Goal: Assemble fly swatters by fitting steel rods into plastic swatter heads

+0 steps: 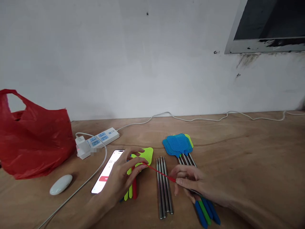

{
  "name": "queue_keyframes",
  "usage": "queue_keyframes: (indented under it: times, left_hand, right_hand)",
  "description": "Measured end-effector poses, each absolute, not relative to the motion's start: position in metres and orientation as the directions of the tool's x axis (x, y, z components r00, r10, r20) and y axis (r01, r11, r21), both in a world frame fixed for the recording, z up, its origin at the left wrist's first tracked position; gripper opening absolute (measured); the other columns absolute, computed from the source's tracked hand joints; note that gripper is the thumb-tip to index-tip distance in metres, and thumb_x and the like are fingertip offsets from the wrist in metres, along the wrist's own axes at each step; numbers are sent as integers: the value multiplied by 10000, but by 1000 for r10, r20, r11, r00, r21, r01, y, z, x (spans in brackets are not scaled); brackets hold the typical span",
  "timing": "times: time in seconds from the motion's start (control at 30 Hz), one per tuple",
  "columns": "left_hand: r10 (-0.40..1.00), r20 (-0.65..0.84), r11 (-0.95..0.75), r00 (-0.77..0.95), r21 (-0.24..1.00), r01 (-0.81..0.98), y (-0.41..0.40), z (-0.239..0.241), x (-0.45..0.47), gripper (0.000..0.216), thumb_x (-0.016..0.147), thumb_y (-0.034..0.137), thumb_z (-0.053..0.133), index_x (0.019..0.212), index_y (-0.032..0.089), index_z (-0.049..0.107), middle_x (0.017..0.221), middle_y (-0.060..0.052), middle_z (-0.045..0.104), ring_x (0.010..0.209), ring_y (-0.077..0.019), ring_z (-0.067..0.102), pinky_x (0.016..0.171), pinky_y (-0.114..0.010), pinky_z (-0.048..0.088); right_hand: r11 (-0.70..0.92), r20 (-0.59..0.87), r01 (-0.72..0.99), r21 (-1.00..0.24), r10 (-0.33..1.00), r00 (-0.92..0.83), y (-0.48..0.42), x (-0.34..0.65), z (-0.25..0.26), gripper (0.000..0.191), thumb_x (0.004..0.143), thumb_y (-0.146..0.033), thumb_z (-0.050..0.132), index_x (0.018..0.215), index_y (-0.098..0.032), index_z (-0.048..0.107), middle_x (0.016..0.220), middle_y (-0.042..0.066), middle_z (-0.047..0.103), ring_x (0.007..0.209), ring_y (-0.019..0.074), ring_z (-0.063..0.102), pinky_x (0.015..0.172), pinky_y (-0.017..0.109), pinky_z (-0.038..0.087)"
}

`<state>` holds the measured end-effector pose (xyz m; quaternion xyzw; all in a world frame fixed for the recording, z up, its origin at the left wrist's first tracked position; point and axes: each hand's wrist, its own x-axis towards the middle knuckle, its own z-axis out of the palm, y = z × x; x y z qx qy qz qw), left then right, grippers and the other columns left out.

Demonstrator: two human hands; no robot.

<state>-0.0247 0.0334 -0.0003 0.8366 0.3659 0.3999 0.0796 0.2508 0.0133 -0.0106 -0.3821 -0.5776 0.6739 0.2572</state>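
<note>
A red fly swatter head, seen nearly edge-on, stretches between my two hands. The thumb and fingers of my left hand pinch its far end. My right hand grips its neck where a thin metal rod joins. Between and below the hands lie several loose metal rods side by side. Beneath my left hand are a yellow-green swatter head and several handles, including a red handle. Partly under my right hand lies a pile of swatters with blue heads and blue and green handles.
A lit phone lies by my left forearm. Further left are a white rounded object, a power strip with a plugged-in charger, and a red plastic bag. A white cable runs along the wall.
</note>
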Motion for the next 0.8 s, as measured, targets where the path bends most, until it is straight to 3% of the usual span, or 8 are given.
queue_keyframes:
  times: [0.13, 0.33, 0.4, 0.5, 0.6, 0.7, 0.8]
  left_hand:
    - [689, 579, -721, 436, 486, 494, 31, 2, -21, 149, 1006, 232, 499, 1024, 243, 646, 967, -33, 681, 892, -182, 642, 785, -275, 493]
    - [780, 486, -625, 394, 588, 513, 29, 9, -14, 202, 987, 316, 498, 879, 214, 634, 801, -17, 644, 746, -174, 598, 675, -263, 458]
    - [854, 355, -511, 380, 712, 483, 29, 11, -11, 294, 973, 387, 502, 761, 202, 589, 687, 10, 578, 639, -149, 531, 596, -244, 423]
    - [929, 28, -167, 370, 922, 349, 31, 13, -5, 372, 926, 525, 527, 744, 201, 544, 599, 57, 492, 496, -100, 406, 460, -198, 333]
    - [899, -228, 137, 373, 958, 254, 34, 16, -1, 417, 820, 607, 633, 776, 201, 549, 552, 96, 436, 405, -62, 258, 377, -175, 196]
    - [921, -187, 131, 343, 975, 178, 39, 18, -4, 429, 761, 601, 699, 762, 187, 587, 607, 62, 518, 471, -82, 389, 429, -180, 301]
    - [988, 19, -50, 151, 978, 201, 46, 18, -20, 424, 778, 606, 685, 812, 187, 630, 716, 22, 615, 658, -151, 547, 591, -225, 442]
  right_hand:
    - [-41, -75, 82, -996, 877, -474, 10, 249, -4, 306, 872, -484, 614, 980, -213, 521, 758, 7, 707, 502, 94, 465, 469, 216, 382]
    - [234, 146, 275, -932, 941, -305, 1, 249, 1, 99, 918, -297, 543, 853, -224, 535, 760, 16, 697, 710, 164, 610, 628, 270, 433]
    - [341, 257, 353, -871, 930, -263, 0, 251, -3, 121, 925, -245, 509, 807, -228, 531, 753, 14, 675, 709, 170, 625, 620, 271, 431]
    - [501, 438, 506, -702, 864, -247, 0, 255, -9, 144, 916, -181, 487, 796, -233, 545, 741, 11, 650, 652, 162, 607, 582, 265, 415]
    - [618, 570, 585, -525, 766, -297, 1, 256, -12, 184, 904, -124, 473, 791, -238, 565, 757, 19, 661, 703, 175, 626, 639, 273, 443]
    - [615, 596, 618, -490, 754, -277, 2, 260, -13, 191, 899, -125, 475, 787, -240, 578, 743, 20, 659, 718, 181, 631, 663, 277, 455]
    - [484, 510, 610, -628, 848, -147, 6, 270, -11, 126, 896, -198, 505, 795, -237, 569, 715, 11, 639, 638, 167, 594, 597, 269, 436]
